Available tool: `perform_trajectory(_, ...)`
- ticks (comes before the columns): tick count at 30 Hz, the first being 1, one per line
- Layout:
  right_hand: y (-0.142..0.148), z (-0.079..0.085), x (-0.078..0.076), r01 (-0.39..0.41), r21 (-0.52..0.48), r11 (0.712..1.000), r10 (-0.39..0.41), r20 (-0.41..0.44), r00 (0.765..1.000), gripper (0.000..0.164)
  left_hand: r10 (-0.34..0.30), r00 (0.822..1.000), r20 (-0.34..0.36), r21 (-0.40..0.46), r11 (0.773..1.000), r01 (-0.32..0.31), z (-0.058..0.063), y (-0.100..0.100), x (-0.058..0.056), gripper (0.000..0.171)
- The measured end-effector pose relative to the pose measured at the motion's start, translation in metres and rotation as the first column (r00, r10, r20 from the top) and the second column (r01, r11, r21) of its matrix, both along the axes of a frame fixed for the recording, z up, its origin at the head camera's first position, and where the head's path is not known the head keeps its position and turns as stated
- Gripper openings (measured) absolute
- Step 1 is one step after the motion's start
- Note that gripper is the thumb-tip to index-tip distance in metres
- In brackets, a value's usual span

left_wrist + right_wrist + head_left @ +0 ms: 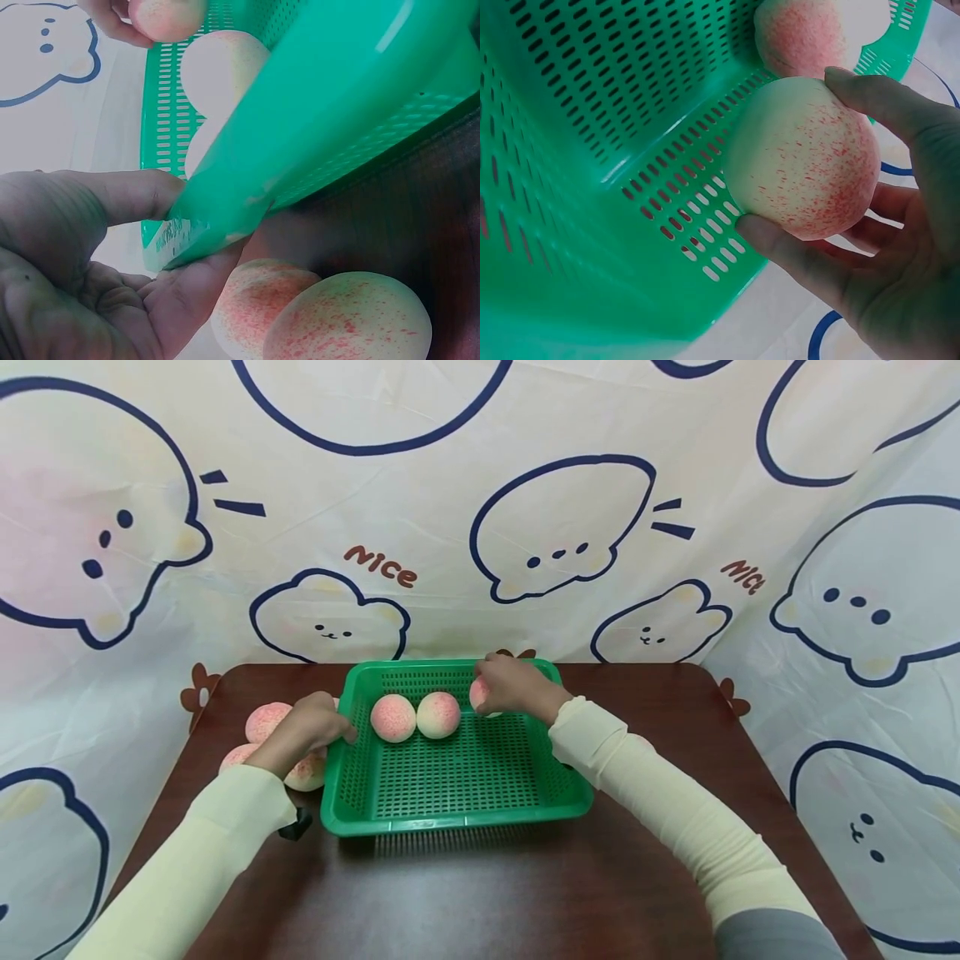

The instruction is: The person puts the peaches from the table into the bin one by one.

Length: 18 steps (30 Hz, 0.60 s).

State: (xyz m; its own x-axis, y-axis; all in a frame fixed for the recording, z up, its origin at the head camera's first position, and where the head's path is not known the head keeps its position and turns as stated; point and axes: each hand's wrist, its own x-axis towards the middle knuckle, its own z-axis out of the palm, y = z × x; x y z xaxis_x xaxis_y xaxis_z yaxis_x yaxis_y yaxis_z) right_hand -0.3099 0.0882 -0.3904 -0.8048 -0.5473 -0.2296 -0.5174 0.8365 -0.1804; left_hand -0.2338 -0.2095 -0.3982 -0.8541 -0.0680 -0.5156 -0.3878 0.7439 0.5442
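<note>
A green plastic basket (457,820) with slotted walls stands on the table. Inside it, side by side toward the back left, are two pink-and-cream peaches, the left peach (393,718) and its neighbour (438,715). My right hand (517,683) holds another peach (806,157) between thumb and fingers, over the back right part of the basket. At the basket's left rim, my left hand (318,724) pinches the edge, thumb inside and fingers outside, as the left wrist view shows.
Several more peaches (267,722) lie on the dark brown table (480,893) left of the basket, partly hidden by the left arm. A cloth (442,527) printed with cartoon bears hangs behind and along both sides.
</note>
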Motion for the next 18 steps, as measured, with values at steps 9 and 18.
perform_trajectory(9,-0.005,-0.008,0.003,-0.010,-0.002,1.000,0.010,0.032,0.999,0.065,0.001,1.000,0.006,-0.007,1.000,-0.001,-0.002,0.000,-0.001,0.016)
perform_trajectory(18,-0.010,-0.019,0.006,-0.006,-0.018,1.000,0.007,0.038,0.999,0.066,-0.002,1.000,0.001,0.005,1.000,0.002,-0.003,0.000,-0.001,0.017)
